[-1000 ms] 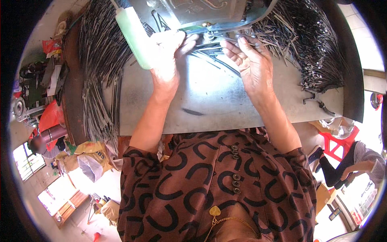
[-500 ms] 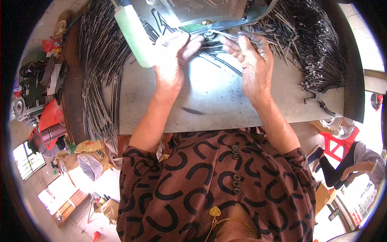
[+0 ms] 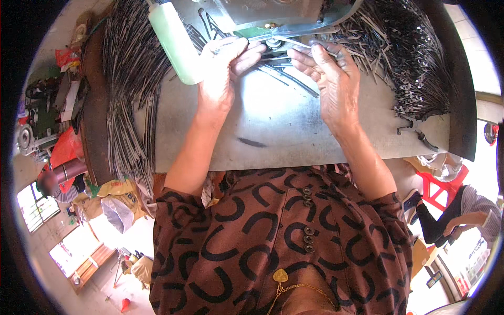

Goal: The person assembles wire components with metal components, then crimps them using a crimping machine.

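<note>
At the far middle of the metal tabletop (image 3: 275, 131), my left hand (image 3: 223, 65) is closed, with thumb and fingers pinching a thin dark metal strip. My right hand (image 3: 333, 76) is closed as well, its thumb and forefinger on a thin pale metal rod (image 3: 296, 43) that slants toward a small round metal fitting (image 3: 273, 43). That fitting sits under the front edge of a shiny metal machine housing (image 3: 278, 16). Whether both hands hold one piece cannot be told. Several loose dark strips (image 3: 296, 82) lie between and beyond my hands.
A pale green cylinder (image 3: 176, 44) leans beside my left hand. Heaps of long dark strips (image 3: 131, 79) cover the left side, and another pile (image 3: 415, 63) lies at right. Two dark bent parts (image 3: 425, 139) are near the right edge. A seated person (image 3: 467, 220) is beyond.
The view has shifted slightly, and both hands keep nearly the same pose at the fitting. My right hand sits a little farther right and lower. The grips look unchanged.
</note>
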A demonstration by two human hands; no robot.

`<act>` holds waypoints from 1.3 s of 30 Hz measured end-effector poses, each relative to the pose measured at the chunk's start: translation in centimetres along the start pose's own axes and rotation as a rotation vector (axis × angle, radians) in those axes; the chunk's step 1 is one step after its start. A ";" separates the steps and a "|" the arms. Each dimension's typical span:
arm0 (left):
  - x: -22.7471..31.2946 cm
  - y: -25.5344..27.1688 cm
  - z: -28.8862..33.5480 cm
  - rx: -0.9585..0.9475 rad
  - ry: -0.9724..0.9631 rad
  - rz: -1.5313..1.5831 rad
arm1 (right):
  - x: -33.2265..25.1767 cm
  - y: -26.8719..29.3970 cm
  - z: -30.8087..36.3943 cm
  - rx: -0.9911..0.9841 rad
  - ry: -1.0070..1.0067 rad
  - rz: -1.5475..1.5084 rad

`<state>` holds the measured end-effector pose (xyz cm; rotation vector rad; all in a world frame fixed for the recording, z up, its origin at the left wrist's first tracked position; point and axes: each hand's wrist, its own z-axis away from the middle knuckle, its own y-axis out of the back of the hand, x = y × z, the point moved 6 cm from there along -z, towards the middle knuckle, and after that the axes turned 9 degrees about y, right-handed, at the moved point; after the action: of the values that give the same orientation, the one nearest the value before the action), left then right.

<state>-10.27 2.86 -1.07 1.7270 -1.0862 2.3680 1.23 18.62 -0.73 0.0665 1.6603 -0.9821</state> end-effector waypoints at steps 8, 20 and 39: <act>-1.0 0.1 1.2 0.188 0.010 0.048 | 0.4 0.7 -1.4 -0.138 -0.205 0.022; -0.5 1.2 0.1 0.284 0.025 -0.158 | 0.3 1.9 -4.3 -0.072 -0.110 -0.240; -0.9 1.5 0.0 0.237 0.152 0.079 | -15.9 19.6 1.4 -0.036 0.477 2.260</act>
<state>-10.47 2.05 -2.63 1.5573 -0.9010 2.7228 18.01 37.32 1.48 1.7513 0.9157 0.8717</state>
